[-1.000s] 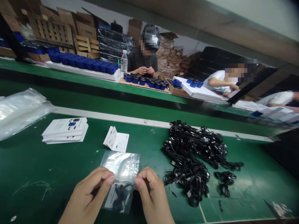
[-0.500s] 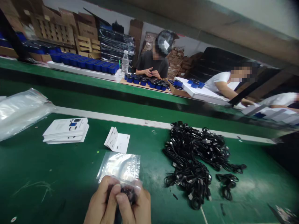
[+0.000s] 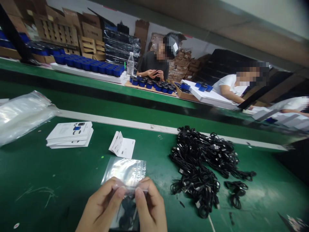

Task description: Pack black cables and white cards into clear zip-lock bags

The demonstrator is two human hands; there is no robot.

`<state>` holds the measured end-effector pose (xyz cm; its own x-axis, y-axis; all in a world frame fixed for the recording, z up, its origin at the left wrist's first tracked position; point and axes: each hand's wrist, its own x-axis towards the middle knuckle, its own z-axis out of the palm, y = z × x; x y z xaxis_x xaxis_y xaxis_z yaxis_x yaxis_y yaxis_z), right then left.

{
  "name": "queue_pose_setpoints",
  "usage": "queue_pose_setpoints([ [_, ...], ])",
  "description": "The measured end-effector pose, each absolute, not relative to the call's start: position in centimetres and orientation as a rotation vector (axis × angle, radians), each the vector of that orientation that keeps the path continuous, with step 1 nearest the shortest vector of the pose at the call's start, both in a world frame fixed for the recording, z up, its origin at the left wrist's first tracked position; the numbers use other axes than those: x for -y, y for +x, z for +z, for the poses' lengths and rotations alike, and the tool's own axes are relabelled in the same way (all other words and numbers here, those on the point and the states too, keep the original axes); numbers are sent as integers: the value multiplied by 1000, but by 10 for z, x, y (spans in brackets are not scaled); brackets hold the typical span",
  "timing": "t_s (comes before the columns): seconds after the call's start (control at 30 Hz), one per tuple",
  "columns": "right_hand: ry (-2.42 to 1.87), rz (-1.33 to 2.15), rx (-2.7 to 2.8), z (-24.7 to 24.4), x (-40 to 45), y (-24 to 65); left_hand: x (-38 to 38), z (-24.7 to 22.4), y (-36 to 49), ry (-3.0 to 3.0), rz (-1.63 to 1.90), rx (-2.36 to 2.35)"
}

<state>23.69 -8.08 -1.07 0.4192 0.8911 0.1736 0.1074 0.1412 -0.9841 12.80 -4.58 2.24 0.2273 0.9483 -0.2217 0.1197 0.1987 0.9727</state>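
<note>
Low in the head view, my left hand (image 3: 102,201) and my right hand (image 3: 151,204) pinch the top edge of a clear plastic bag (image 3: 127,206) between thumbs and forefingers. Something dark, perhaps a coiled cable, shows through the bag below my thumbs. Just beyond my fingers, more clear zip bags (image 3: 125,169) lie flat on the green table (image 3: 72,174). Behind them stands a folded white leaflet (image 3: 123,146), partly opened. To the right of my hands is a large heap of black cables (image 3: 202,164) with metal plugs.
A stack of white leaflets (image 3: 70,135) and a large clear plastic bag (image 3: 24,116) lie at left. A small cable bundle (image 3: 235,193) sits right of the heap. Across a raised ledge, people work beside blue round containers (image 3: 91,64) and a water bottle (image 3: 130,64).
My thumbs have moved from being bunched over the dark contents to the bag's top edge, and my hands have spread slightly apart. The bag's lower part now shows between them.
</note>
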Motion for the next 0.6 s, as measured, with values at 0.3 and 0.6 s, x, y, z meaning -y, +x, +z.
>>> queue_pose_setpoints([
  [0.3, -1169, 767, 1064, -3, 79, 244, 34, 20, 112, 1392, 512, -1035],
  [0.6, -1265, 793, 1186, 0, 78, 252, 40, 29, 119, 1424, 663, -1174],
])
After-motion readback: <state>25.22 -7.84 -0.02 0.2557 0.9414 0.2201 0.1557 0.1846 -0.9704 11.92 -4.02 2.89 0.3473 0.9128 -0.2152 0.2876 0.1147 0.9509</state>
